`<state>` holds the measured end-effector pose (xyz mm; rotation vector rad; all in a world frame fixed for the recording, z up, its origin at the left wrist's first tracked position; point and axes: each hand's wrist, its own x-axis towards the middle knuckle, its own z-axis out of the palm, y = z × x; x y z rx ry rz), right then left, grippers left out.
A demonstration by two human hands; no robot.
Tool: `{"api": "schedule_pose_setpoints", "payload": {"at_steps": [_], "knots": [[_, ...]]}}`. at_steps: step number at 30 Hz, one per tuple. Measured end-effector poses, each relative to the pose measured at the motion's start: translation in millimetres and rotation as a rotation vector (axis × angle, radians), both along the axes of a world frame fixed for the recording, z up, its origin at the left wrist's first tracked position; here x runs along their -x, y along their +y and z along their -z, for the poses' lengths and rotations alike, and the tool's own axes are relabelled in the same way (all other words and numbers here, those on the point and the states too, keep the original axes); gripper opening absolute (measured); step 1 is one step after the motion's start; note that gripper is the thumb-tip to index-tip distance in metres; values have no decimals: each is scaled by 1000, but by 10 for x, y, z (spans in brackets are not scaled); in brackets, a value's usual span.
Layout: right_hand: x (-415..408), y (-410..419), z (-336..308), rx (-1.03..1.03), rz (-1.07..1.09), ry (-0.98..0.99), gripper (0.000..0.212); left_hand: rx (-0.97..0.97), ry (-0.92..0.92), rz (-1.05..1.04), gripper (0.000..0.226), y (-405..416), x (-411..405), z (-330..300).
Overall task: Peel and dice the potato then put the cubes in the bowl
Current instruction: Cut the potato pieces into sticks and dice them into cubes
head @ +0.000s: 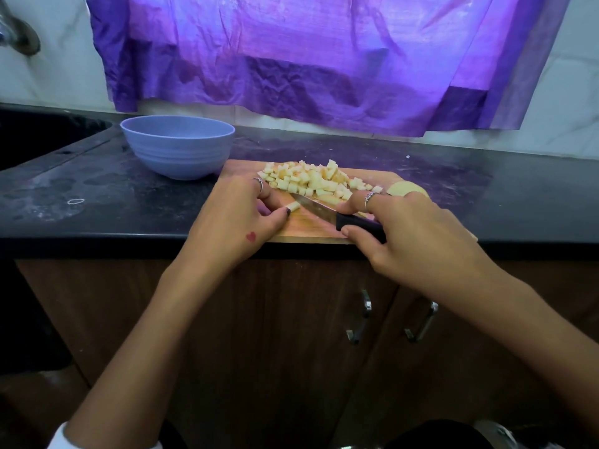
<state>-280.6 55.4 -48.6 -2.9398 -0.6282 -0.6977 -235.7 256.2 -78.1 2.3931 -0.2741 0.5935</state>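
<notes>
- Nearest the camera, two bare forearms reach forward over brown wooden cabinet doors (291, 319) with two metal handles (363, 315) below the counter edge.
- The left hand (233, 218) rests on the near left part of the cutting board (304, 230), thumb and fingers pinching a small pale potato strip (293, 206) against the wood (a ring on one finger, a small red mark on the back of the hand).
- The right hand (411, 228) is wrapped round the black handle of a knife (337, 213), forefinger stretched forward beside the blade; the blade points left and away, its tip just beside the strip.
- The board lies at the front edge of the dark counter (97, 196), one long side along the edge.
- On the far half of the board sits a heap of potato cubes (314, 181), just beyond the blade and between the two hands.
- A larger uncut piece of potato (402, 189), round and pale, shows at the right end of the board, partly hidden behind the right hand.
- A light blue bowl (177, 145) stands upright on the counter, just beside the board's far left corner; its inside is not visible from here.
- Further left, a dark sink (39, 134) is set into the counter.
- Behind everything, a purple plastic sheet (308, 59) hangs on the white tiled wall (567, 108).
</notes>
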Motion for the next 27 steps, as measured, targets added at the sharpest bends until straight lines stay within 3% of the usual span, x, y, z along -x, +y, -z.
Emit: {"api": "schedule_pose_setpoints", "payload": {"at_steps": [10, 13, 16, 22, 27], "knots": [[-360, 72, 27, -105, -77, 74, 27, -13, -1, 11, 20, -35, 57, -55], [-305, 50, 29, -21, -56, 42, 31, -14, 0, 11, 23, -41, 74, -44], [-201, 0, 28, 30, -10, -50, 32, -4, -10, 0, 11, -29, 43, -13], [-139, -22, 33, -112, -17, -32, 33, -12, 5, -1, 12, -24, 29, -16], [-151, 28, 62, -94, -32, -14, 30, -19, -2, -11, 21, -42, 54, -31]]}}
